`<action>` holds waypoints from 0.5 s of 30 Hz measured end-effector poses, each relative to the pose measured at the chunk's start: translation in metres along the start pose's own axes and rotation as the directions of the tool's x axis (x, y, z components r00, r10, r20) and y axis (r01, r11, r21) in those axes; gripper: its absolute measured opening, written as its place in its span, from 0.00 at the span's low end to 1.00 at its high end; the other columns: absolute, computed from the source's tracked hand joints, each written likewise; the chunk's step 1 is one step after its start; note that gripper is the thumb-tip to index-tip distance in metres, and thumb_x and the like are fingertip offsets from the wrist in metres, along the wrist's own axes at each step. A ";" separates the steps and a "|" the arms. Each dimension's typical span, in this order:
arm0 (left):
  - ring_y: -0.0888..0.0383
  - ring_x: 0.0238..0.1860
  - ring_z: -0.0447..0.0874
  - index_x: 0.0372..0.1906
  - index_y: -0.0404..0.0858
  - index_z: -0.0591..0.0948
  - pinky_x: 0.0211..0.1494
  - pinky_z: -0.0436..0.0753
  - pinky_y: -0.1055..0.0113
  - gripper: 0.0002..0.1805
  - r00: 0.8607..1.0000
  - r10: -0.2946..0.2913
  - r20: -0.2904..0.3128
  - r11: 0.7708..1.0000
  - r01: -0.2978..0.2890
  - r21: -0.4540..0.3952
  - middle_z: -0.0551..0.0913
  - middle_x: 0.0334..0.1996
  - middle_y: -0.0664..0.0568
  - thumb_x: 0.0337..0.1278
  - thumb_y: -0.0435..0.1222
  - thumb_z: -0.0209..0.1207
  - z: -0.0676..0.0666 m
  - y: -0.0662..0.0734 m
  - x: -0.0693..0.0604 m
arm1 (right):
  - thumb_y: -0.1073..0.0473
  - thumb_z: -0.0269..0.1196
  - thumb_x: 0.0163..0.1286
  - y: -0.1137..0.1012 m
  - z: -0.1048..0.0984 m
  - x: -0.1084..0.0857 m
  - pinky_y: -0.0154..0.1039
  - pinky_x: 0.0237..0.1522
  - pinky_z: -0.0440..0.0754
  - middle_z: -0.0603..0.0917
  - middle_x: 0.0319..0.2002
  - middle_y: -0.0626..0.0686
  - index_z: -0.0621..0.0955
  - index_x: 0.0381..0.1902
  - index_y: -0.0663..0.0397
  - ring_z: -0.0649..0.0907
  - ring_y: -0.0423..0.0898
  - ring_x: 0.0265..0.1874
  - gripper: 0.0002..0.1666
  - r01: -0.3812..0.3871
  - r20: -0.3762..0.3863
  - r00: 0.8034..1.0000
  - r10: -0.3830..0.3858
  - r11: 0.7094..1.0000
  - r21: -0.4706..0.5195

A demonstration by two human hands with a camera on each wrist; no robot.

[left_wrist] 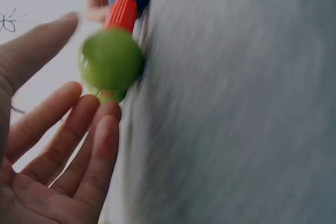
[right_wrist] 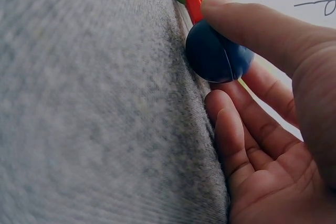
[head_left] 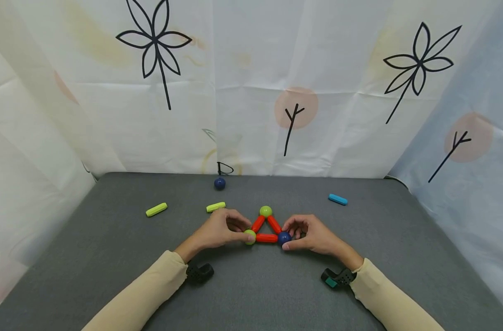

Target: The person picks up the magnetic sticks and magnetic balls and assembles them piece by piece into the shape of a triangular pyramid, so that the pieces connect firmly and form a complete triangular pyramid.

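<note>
Left hand (head_left: 223,227) was loosely spread around near green ball (left_wrist: 110,59) | right hand (head_left: 313,235) pinched blue ball (head_left: 283,237) | red rods (head_left: 266,238) linked both with far green ball (head_left: 265,211), triangular, on tabletop (head_left: 251,289)

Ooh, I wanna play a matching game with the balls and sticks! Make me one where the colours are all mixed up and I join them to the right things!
Things:
1. Loose ball
2. Farthest joined ball
3. Joined sticks
4. Loose stick on the right

Colours:
A. Red
B. Light blue
C. Dark blue
D. Green

Right pairs: 1-C, 2-D, 3-A, 4-B
</note>
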State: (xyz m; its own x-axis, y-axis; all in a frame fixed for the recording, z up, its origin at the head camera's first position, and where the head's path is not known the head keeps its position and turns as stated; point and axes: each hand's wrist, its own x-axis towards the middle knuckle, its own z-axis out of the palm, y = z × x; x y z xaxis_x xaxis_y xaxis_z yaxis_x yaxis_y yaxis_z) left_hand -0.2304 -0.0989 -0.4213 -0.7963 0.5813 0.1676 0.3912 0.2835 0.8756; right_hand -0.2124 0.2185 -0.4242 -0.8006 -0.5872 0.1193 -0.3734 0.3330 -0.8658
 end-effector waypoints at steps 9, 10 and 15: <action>0.43 0.51 0.85 0.54 0.33 0.86 0.53 0.83 0.48 0.20 0.922 0.006 -0.388 0.971 0.087 0.222 0.86 0.50 0.43 0.57 0.36 0.73 -0.036 -0.015 -0.003 | 0.63 0.77 0.58 0.000 0.000 0.000 0.34 0.36 0.79 0.82 0.38 0.55 0.83 0.45 0.57 0.79 0.55 0.34 0.18 0.006 -0.003 1.000 -0.006 1.000 0.008; 0.42 0.51 0.84 0.54 0.33 0.86 0.54 0.83 0.47 0.21 0.917 -0.007 -0.398 0.969 0.105 0.223 0.86 0.51 0.42 0.57 0.36 0.73 -0.039 -0.017 -0.003 | 0.63 0.77 0.58 0.000 0.000 0.000 0.34 0.36 0.79 0.82 0.38 0.55 0.83 0.45 0.57 0.79 0.55 0.34 0.18 0.007 -0.003 1.000 -0.007 1.000 0.008; 0.44 0.51 0.85 0.56 0.31 0.85 0.53 0.83 0.48 0.23 0.920 -0.085 -0.384 0.966 0.170 0.193 0.86 0.51 0.40 0.57 0.36 0.73 -0.047 -0.028 -0.004 | 0.63 0.77 0.58 0.000 0.000 0.000 0.34 0.36 0.79 0.82 0.38 0.56 0.83 0.45 0.57 0.79 0.55 0.34 0.18 0.004 -0.001 1.000 -0.004 1.000 0.010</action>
State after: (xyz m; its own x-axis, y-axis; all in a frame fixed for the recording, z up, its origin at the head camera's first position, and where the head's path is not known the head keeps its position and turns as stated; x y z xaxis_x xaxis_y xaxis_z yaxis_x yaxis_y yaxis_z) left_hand -0.2602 -0.1451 -0.4256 -0.9425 0.2177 0.2535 0.3318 0.5200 0.7871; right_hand -0.2122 0.2185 -0.4241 -0.7993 -0.5881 0.1234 -0.3722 0.3233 -0.8700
